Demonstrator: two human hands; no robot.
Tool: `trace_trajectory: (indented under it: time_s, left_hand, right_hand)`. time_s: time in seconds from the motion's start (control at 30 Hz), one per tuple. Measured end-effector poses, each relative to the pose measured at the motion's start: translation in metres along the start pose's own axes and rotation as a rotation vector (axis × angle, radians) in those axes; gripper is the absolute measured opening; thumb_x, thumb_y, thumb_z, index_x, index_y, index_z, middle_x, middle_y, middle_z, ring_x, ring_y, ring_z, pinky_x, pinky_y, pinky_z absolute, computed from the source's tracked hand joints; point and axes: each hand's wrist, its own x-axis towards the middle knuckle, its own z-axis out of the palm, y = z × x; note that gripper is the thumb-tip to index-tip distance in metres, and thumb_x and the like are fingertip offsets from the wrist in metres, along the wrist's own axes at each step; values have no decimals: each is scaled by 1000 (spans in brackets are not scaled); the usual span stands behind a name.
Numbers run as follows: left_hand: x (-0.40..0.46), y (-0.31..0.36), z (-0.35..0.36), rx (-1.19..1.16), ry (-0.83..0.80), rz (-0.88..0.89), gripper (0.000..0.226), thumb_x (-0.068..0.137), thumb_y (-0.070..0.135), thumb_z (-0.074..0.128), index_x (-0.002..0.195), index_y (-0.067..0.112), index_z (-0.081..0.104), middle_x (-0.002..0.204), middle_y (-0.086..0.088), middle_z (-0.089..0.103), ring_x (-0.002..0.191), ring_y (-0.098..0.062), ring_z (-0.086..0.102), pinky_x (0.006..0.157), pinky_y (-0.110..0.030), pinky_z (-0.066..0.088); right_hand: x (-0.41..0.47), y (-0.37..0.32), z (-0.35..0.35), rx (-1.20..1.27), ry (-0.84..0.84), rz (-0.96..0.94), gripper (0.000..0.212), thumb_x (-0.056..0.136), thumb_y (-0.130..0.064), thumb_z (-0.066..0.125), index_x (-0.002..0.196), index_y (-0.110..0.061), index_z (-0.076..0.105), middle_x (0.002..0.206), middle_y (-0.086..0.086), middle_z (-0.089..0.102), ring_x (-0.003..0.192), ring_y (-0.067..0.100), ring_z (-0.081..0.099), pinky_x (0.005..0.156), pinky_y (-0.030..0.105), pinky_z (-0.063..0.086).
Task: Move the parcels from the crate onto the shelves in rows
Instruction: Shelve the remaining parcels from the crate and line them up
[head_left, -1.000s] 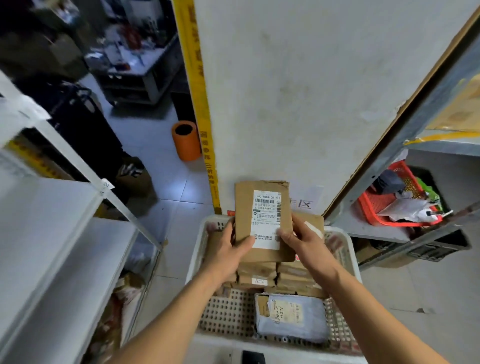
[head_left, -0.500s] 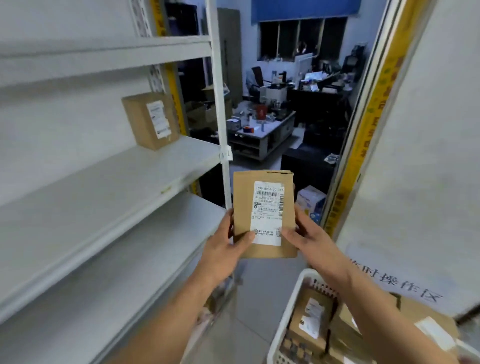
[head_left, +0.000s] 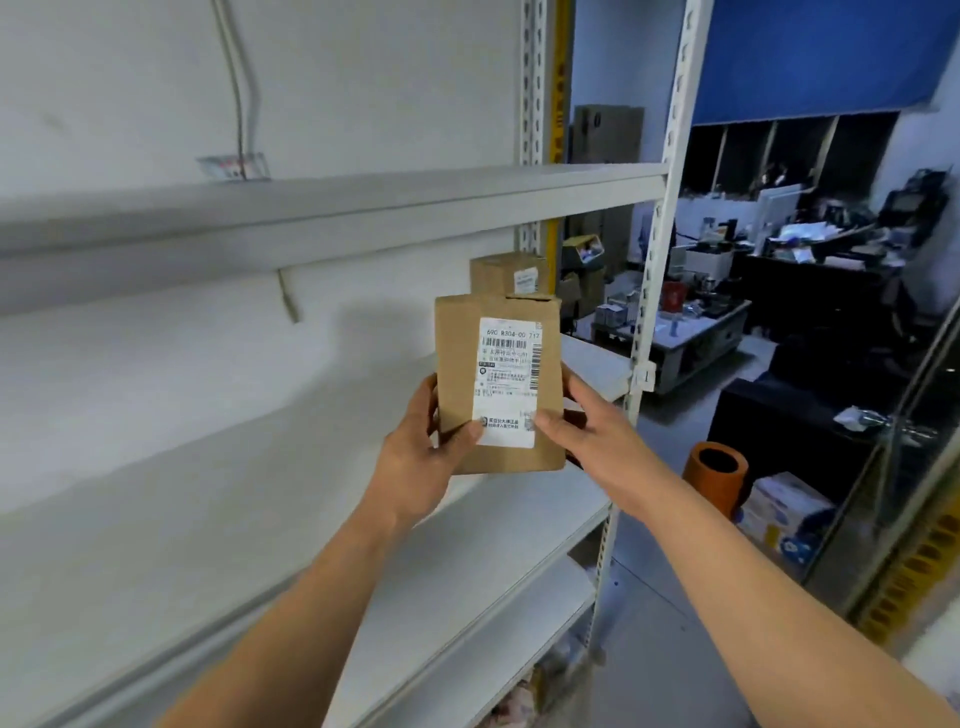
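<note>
In front of the white metal shelving (head_left: 332, 395), a brown cardboard parcel (head_left: 498, 384) is held upright in the air by both hands. The left hand (head_left: 421, 457) grips its lower left edge, thumb pressed on the front face at the bottom corner of the label, the other fingers wrapped behind. The right hand (head_left: 592, 431) grips the lower right edge, thumb on the front by the label, fingers curled round the back. A white shipping label (head_left: 506, 382) with barcodes faces the camera. The parcel is clear of the shelf board and touches nothing but the hands.

Behind it, at the far end of the middle shelf, a second brown parcel (head_left: 506, 273) stands upright beside the rear upright post. An upper shelf (head_left: 332, 208) runs above. Beyond the front post (head_left: 654, 291), an orange cylindrical bin (head_left: 714, 478) stands on the floor, with a white and blue box (head_left: 784, 512) just beside it. Cluttered desks (head_left: 727, 322) fill the room behind.
</note>
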Motion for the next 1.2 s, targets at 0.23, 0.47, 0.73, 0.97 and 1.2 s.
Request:
trace_trajectory:
  time_s: [0.23,0.47,0.73,0.97,1.2]
  left_hand:
    - [28,-46,-46,177,129,-64,72,92,31,78,141,60,34,114,48,62,101,22,60,83,-6,48]
    - [80,-94,-45,225,173,-116,79,94,24,76,152,53,29,126,41,60,115,0,64,94,-26,57]
    - [171,-132,-2,241,273,-168,91,89,14,81,161,36,29,141,7,61,130,-23,62,98,-24,49]
    - [237,-154,18,263,304,-219,94,84,16,85,159,38,32,144,1,62,128,-21,64,99,-24,48]
    - [275,-164,33,267,306,-227,94,82,20,85,156,44,32,134,4,65,119,-21,66,102,-34,53]
  right_hand:
    - [71,18,57,-39,-124,14,70,104,-23,67,158,-54,34,137,-38,60,125,-10,58,115,33,46]
    - [156,59,68,-14,-180,13,73,101,-11,68,157,-48,40,145,-27,60,126,-8,59,99,14,51]
    - [263,101,41,-119,-153,53,67,101,-12,69,155,-43,44,138,-22,64,133,7,58,112,33,46]
    - [331,121,19,-189,-179,108,72,102,-24,69,163,-37,33,160,-3,51,150,15,43,109,30,36]
    - [364,131,7,-172,-137,134,78,104,-21,67,167,-34,22,166,1,43,154,21,38,123,40,35]
